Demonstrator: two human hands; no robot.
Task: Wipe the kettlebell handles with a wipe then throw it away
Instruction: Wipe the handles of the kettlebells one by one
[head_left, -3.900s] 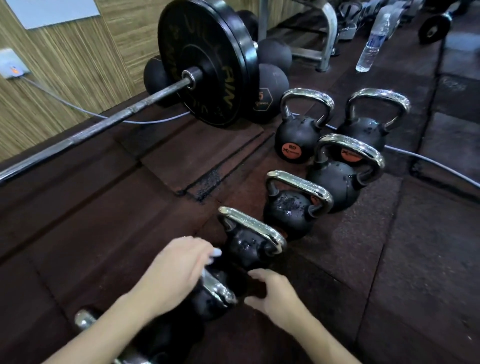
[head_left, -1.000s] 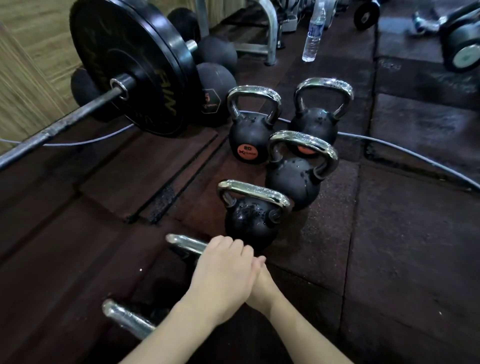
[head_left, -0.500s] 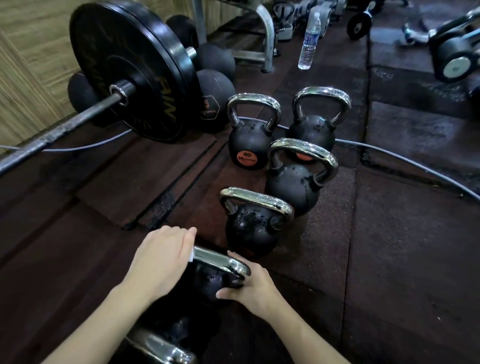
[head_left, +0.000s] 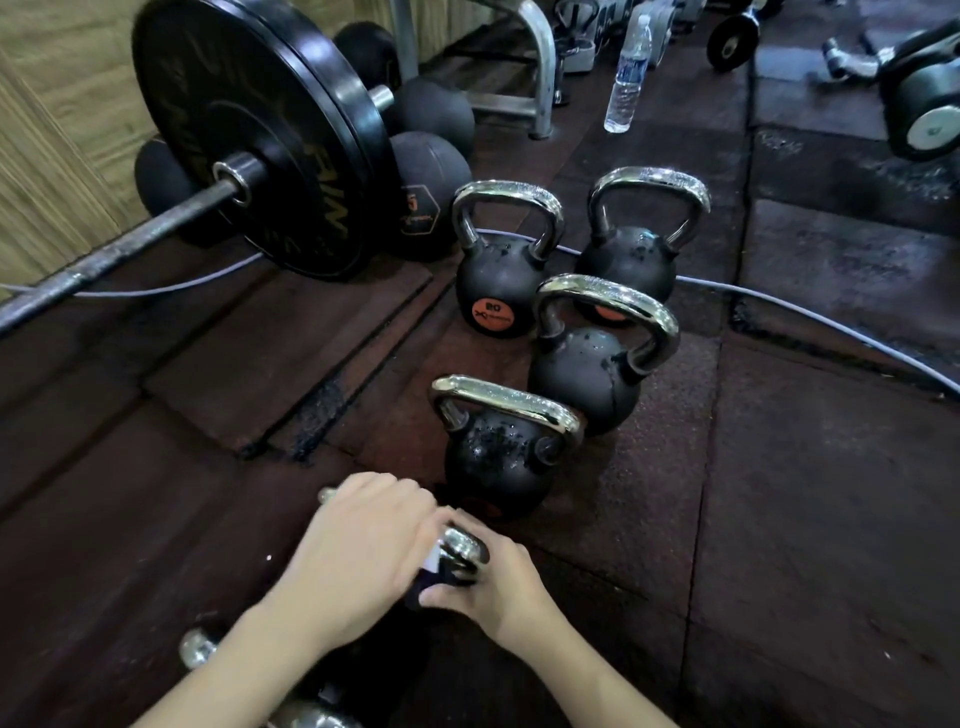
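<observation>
Left hand (head_left: 358, 561) wipes kettlebell handle (head_left: 462, 545) with wipe (head_left: 432, 560) — right hand (head_left: 498, 584) steadies kettlebell.

A single wide-angle camera worn on the person's head looks forward and steeply down at the dark rubber floor (head_left: 810, 519) of a gym, close enough that both forearms rise from the bottom edge and the left hand (head_left: 358, 561) and right hand (head_left: 498, 582) fill the lower centre. The lens bends straight lines toward the frame's margins. Kettlebells (head_left: 582, 374) recede up the middle of the view, a loaded barbell (head_left: 249, 150) crosses the upper left before a wood-grain wall (head_left: 57, 130), and a water bottle (head_left: 627, 78) stands far off near the top edge. There is no second view, so no part of the scene is shared.
</observation>
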